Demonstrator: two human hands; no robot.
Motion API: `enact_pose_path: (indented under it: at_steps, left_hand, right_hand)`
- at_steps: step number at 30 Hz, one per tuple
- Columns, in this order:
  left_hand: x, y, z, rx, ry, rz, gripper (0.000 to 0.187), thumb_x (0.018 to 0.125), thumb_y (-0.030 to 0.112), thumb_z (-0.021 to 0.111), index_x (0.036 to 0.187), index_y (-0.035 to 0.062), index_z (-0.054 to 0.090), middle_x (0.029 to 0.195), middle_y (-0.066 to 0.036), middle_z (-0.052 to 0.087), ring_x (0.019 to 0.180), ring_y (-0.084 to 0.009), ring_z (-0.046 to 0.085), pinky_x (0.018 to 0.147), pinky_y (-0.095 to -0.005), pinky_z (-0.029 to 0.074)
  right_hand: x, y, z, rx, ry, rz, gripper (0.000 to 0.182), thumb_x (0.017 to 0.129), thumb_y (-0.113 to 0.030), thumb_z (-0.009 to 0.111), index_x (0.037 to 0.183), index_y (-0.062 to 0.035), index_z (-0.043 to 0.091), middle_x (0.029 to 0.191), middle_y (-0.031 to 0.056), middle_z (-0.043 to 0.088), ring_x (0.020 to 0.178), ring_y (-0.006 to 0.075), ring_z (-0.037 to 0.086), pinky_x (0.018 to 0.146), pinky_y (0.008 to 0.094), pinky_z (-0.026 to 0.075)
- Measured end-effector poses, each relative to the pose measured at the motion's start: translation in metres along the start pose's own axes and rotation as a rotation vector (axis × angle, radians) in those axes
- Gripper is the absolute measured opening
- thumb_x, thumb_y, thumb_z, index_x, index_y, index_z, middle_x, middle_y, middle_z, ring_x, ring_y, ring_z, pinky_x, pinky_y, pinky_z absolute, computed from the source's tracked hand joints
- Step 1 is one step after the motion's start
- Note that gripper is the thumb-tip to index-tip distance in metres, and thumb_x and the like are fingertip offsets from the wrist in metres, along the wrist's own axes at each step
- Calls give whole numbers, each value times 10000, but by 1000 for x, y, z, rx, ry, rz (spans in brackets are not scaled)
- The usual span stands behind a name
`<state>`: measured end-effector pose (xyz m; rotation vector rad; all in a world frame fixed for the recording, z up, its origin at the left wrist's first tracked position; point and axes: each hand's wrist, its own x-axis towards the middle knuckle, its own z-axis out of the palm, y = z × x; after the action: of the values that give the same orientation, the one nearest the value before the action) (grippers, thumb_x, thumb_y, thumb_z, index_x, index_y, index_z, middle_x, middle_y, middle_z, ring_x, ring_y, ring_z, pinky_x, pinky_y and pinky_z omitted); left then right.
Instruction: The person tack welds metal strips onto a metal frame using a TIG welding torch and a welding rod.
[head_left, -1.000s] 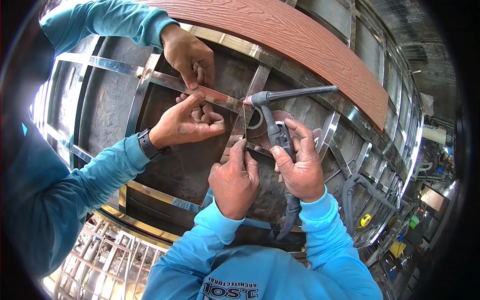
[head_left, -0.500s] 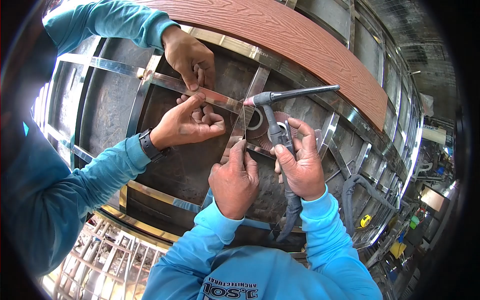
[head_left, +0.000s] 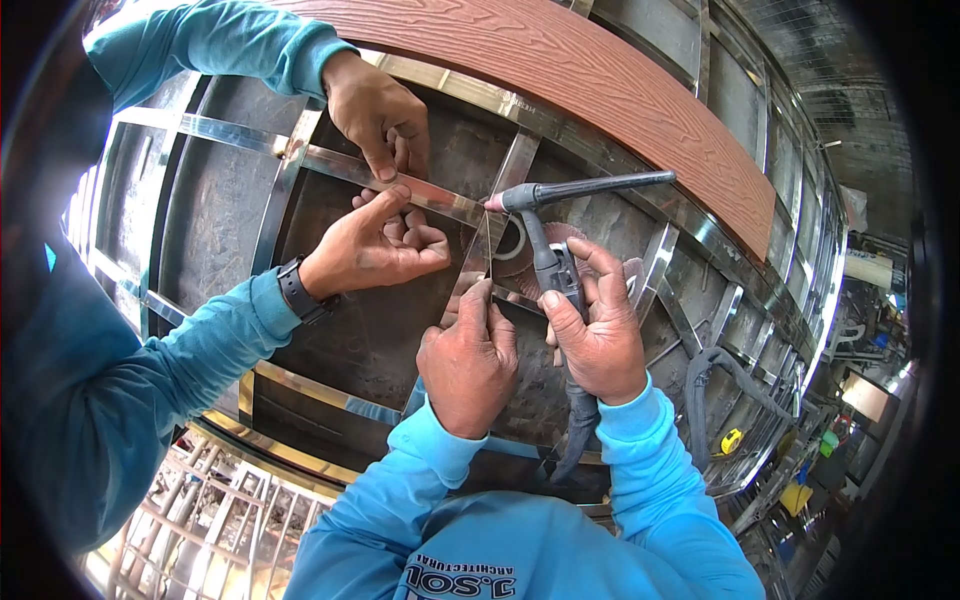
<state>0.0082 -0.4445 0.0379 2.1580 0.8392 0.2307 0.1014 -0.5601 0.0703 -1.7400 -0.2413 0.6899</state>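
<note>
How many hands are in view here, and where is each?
4. The wearer's left hand is at centre; right hand holds the torch; a co-worker's upper hand and lower hand are further left. No whole hand seems hidden, though some fingers are.

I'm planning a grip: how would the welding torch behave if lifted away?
The torch looks stiff along its straight back cap. Its curving cable probably flops and drags. The pink nozzle, seemingly ceramic, may chip.
</note>
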Motion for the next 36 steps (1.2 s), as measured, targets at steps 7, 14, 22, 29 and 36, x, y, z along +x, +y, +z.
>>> enact_pose_path:
  at_steps: [7,14,22,29,36]
  left_hand:
    - [0,-2,1,-27,4,10,279,898,135,676,1171,77,666,698,-146,704,629,-365,688,645,-447,538]
    - [0,0,0,-9,0,-1,280,894,137,679,1167,77,670,696,-150,701,632,-375,687,656,-455,546]
    - [2,-2,-4,-48,-29,-3,275,906,133,668,1173,69,660,709,-174,699,635,-390,691,612,-483,552]
    - [9,-2,-21,-193,-156,-94,247,947,145,630,1188,91,630,751,-207,699,693,-422,693,619,-512,543]
    - [14,-9,-30,-217,-205,-96,229,955,70,618,1181,55,648,724,-202,652,607,-313,663,594,-376,509]
  right_hand:
    - [-2,-2,2,3,17,28,548,985,-55,653,1460,-8,384,1260,171,622,1167,193,602,1004,334,487]
    - [-1,5,-1,-106,1,-36,553,977,-62,664,1453,-2,390,1284,200,623,1170,213,619,1017,348,485]
    - [-5,12,5,-157,89,-291,577,958,-44,681,1454,-42,388,1349,239,600,1210,260,630,1015,374,501]
    - [-13,-13,-3,-359,121,-336,580,947,-16,679,1451,-38,394,1355,237,608,1220,319,640,1012,391,515]
    - [-22,-20,-20,-499,252,-281,551,948,-67,703,1434,-10,449,1187,188,668,1027,234,697,917,347,543]
